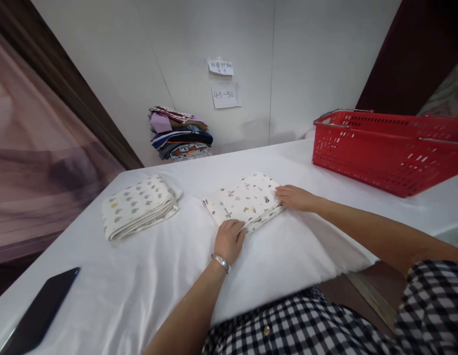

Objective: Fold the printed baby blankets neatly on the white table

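A folded white cloth [247,197] with small printed figures, a starfish and a palm tree among them, lies flat in front of me. At its near left corner my left hand [229,241], with a silver bracelet at the wrist, has its fingers curled over the edge and the thumb against the folded layers. My right hand [297,197] rests on the cloth's right edge with fingers stretched out; its thumb is mostly hidden. Further left lies a second folded cloth [136,204], cream with grey printed shapes and one yellow one, touched by neither hand.
A white-covered table [170,286] carries everything. At the right stands a red plastic basket [380,153] with metal handles. A dark flat device [44,308] lies at the near left. Stacked folded clothes [182,135] sit by the back wall, below two paper signs [226,95].
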